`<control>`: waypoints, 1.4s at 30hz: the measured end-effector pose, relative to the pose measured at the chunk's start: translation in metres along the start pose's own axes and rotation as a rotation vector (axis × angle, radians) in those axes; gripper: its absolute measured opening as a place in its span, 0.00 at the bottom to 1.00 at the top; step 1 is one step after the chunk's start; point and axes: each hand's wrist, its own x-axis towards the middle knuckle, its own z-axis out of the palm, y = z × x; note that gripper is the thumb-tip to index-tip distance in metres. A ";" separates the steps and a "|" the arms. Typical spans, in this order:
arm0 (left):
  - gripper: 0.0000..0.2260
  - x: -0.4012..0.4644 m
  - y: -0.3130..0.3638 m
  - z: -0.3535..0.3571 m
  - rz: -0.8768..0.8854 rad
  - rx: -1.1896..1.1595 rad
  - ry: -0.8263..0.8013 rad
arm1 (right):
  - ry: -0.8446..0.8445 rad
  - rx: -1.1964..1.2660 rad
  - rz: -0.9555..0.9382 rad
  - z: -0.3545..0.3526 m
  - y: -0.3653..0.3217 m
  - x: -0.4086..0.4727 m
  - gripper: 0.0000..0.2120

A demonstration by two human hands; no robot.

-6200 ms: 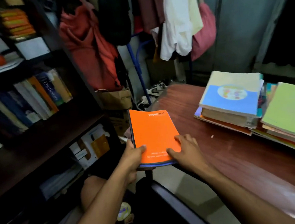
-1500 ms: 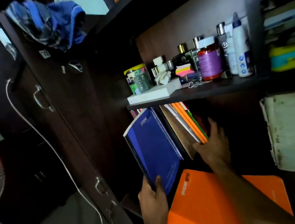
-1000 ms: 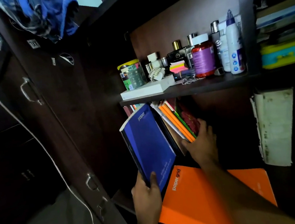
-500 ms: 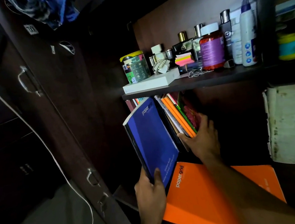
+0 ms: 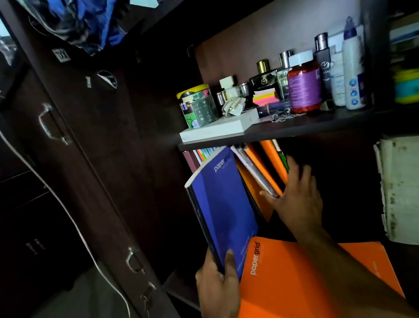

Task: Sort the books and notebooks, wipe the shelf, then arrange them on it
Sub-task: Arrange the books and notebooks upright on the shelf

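Observation:
A blue notebook (image 5: 223,203) stands tilted at the left of the lower shelf compartment, and my left hand (image 5: 218,288) grips its bottom corner with the thumb on the cover. To its right leans a row of orange and other notebooks (image 5: 262,169). My right hand (image 5: 295,197) rests flat against that row with straight fingers, holding it back to the right. An orange notebook (image 5: 290,286) lies flat on the lower shelf under my right forearm.
The upper shelf board (image 5: 289,126) carries a white box (image 5: 219,127), a tin (image 5: 197,106), perfume bottles (image 5: 264,83), a red jar (image 5: 303,87) and a white bottle (image 5: 352,67). A dark cupboard door (image 5: 75,145) with handles stands left. Old paper (image 5: 406,187) hangs at the right.
My right hand has pushed the leaning notebooks further right, widening the gap beside the blue notebook. The blue notebook stays held in my left hand, a little more upright.

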 end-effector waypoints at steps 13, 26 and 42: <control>0.26 -0.008 0.007 -0.003 0.109 0.172 -0.173 | -0.148 0.230 0.197 -0.031 0.012 -0.006 0.49; 0.15 0.013 -0.001 -0.002 -0.009 0.014 -0.227 | -0.306 0.110 0.175 -0.040 0.032 -0.002 0.44; 0.20 0.033 0.036 0.054 0.003 -0.126 -0.180 | -0.328 0.158 0.168 -0.039 0.035 -0.003 0.45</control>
